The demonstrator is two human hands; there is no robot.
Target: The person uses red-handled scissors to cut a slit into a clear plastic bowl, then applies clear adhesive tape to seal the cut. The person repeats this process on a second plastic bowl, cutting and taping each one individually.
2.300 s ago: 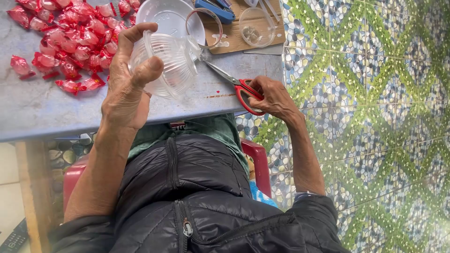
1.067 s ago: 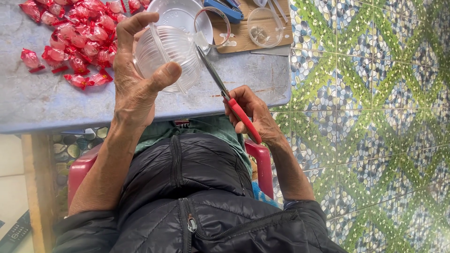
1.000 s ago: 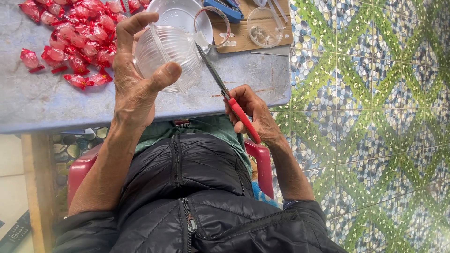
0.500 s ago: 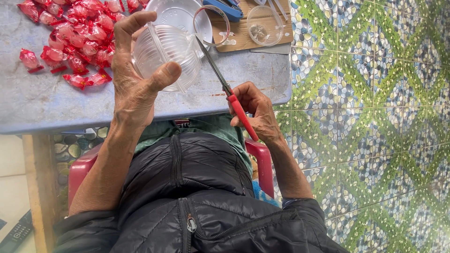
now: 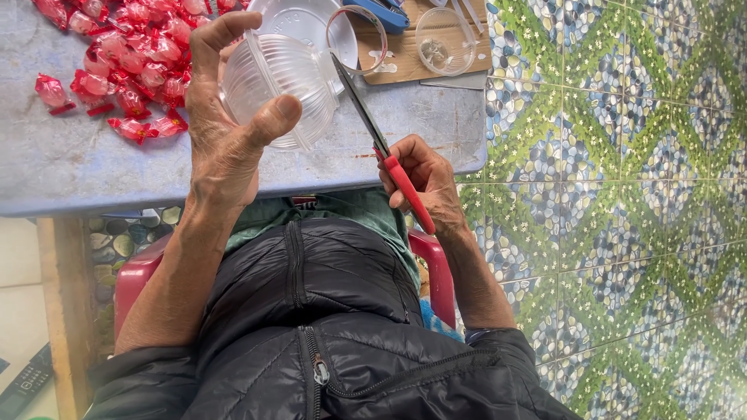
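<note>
Scissors (image 5: 379,144), red-handled, sit in the right hand (image 5: 424,180); the ribbed clear plastic cup (image 5: 282,79) sits in the left hand (image 5: 226,132). One view only, from the head camera, looking down past a black padded jacket (image 5: 327,327).

Head view:
- Left hand wraps the cup firmly, thumb across the near side, fingers curled over the far wall. Cup held above the grey table (image 5: 93,163), tipped on its side, mouth facing right toward the blades.
- Right hand closed around the red handles, off the table's near edge. Blades look nearly together; how far apart they stand I cannot tell.
- Scissors' long axis runs diagonally: handles low right by the person's lap, tips high left, reaching the cup's rim. Tips point up and left, at or touching the rim.
- Step, as I judge it: blades being set to the rim for a cut into the plastic. A next move would call for a steady cup, rim seated between the blades, thumb kept clear of the cutting line.
- Around: pile of red-wrapped sweets (image 5: 128,54) on the table to the left; a clear plastic ring (image 5: 356,39) and a small clear dish (image 5: 445,39) on a wooden board (image 5: 405,58) beyond; red chair (image 5: 436,272) under the person; pebble-patterned floor (image 5: 622,194) to the right.
</note>
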